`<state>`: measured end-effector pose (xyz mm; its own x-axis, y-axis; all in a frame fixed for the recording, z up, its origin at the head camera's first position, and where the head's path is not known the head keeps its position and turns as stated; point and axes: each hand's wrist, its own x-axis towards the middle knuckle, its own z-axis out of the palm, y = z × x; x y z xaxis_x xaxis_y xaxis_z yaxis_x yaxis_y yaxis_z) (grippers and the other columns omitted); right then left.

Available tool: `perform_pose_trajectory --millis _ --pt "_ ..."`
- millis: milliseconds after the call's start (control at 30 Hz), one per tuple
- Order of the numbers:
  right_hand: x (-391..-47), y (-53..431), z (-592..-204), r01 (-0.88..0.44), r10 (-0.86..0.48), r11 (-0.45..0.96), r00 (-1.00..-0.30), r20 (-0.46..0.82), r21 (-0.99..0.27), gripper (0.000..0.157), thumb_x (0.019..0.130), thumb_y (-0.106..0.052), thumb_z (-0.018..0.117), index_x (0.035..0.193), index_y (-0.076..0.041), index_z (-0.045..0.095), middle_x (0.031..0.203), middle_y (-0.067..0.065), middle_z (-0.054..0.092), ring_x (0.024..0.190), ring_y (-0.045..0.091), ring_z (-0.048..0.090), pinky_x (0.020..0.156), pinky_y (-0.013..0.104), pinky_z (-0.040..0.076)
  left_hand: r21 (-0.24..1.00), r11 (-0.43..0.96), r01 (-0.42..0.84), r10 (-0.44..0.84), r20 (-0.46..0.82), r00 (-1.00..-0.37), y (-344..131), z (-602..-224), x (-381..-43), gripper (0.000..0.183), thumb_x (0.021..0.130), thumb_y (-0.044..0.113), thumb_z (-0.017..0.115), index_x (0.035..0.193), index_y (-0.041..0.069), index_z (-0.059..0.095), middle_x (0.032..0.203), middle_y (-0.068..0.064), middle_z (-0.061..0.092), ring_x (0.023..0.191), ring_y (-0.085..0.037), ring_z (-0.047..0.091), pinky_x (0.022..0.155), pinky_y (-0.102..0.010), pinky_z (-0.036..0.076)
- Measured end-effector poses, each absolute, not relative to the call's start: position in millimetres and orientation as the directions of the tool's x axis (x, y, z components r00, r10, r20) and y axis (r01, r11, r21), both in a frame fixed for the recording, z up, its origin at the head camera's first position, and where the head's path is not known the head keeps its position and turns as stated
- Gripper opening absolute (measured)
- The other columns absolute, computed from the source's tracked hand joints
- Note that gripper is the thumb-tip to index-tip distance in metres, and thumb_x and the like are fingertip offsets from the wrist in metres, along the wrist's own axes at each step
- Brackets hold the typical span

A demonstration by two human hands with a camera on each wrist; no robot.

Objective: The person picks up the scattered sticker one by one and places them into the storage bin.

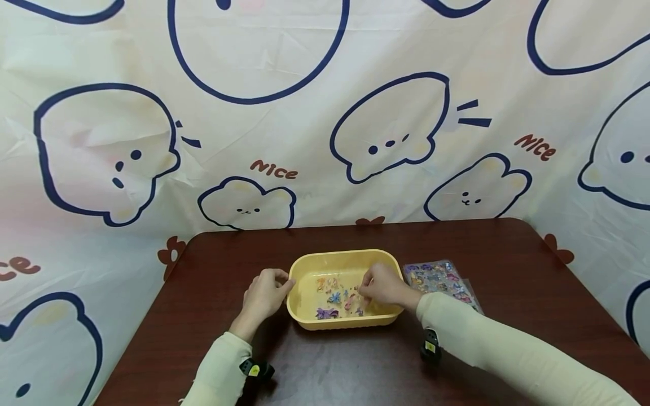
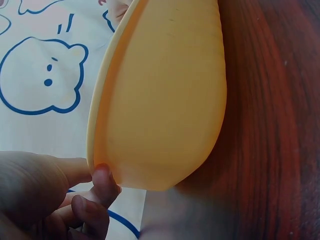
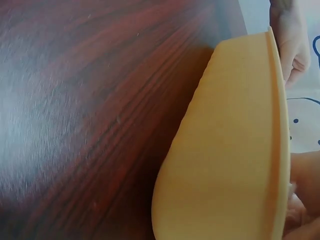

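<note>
A yellow plastic tray (image 1: 345, 323) with raised walls sits on the table, small colourful pieces scattered over its floor. Among them are a purple bow-shaped piece (image 1: 327, 313), a blue piece (image 1: 334, 298) and pink ones (image 1: 350, 303). My left hand (image 1: 266, 293) pinches the tray's left rim; thumb and fingertips meet that edge in the left wrist view. Inside the tray's right half, my right hand (image 1: 384, 285) is lowered over the pieces with its fingers curled together. In the right wrist view the wall hides most of that hand, so anything between its fingertips cannot be made out.
Right of the tray lies a clear flat packet (image 1: 442, 280) of colourful small pieces, partly behind my right forearm. The dark brown wooden table (image 1: 325, 366) has rounded far corners. A white cartoon-printed cloth (image 1: 315, 129) hangs behind and beside it.
</note>
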<state>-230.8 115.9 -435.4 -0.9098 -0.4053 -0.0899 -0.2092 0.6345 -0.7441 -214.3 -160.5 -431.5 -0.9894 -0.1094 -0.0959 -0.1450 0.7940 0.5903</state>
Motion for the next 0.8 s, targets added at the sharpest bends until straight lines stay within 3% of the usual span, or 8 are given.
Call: perform_pose_trajectory --millis 133,333,667,800 --pt "-228.0 113.5 -434.3 -0.104 -0.386 0.622 -0.903 -0.188 -0.776 0.023 0.092 -0.001 0.063 0.070 0.001 0.070 0.057 0.006 0.067 0.037 0.005 0.050 0.041 0.020 0.041 0.592 0.793 -0.144 -0.108 -0.096 -0.989 -160.4 -431.8 -214.3 0.027 0.097 0.031 0.067 0.112 0.010 0.073 0.076 -0.001 0.069 0.064 -0.015 0.058 0.059 -0.030 0.039" --pt "-225.2 112.3 -433.9 -0.049 -0.380 0.615 -0.893 -0.242 -0.787 0.023 0.094 0.001 0.060 0.073 0.003 0.070 0.057 0.004 0.065 0.038 0.007 0.051 0.041 0.022 0.044 0.592 0.793 -0.144 -0.109 -0.094 -0.990 -160.4 -432.2 -214.7 0.027 0.097 0.032 0.068 0.112 0.010 0.073 0.077 -0.001 0.070 0.064 -0.014 0.058 0.058 -0.030 0.039" --pt "-226.2 111.9 -430.9 -0.088 -0.392 0.682 -0.882 -0.262 -0.726 0.036 0.097 -0.024 0.068 0.069 -0.001 0.073 0.058 0.009 0.069 0.041 0.009 0.052 0.041 0.021 0.041 0.594 0.792 -0.145 -0.108 -0.098 -0.989 -160.6 -432.1 -215.0 0.029 0.097 0.032 0.067 0.113 0.009 0.073 0.078 -0.002 0.070 0.064 -0.015 0.058 0.058 -0.030 0.039" --pt "-226.0 112.2 -429.3 -0.073 -0.390 0.683 -0.878 -0.279 -0.726 0.033 0.097 -0.026 0.068 0.076 -0.002 0.073 0.061 0.008 0.071 0.042 0.010 0.052 0.041 0.022 0.042 0.594 0.791 -0.147 -0.108 -0.100 -0.989 -160.7 -432.1 -215.4 0.030 0.097 0.032 0.067 0.114 0.009 0.073 0.080 -0.002 0.071 0.064 -0.014 0.059 0.058 -0.030 0.040"
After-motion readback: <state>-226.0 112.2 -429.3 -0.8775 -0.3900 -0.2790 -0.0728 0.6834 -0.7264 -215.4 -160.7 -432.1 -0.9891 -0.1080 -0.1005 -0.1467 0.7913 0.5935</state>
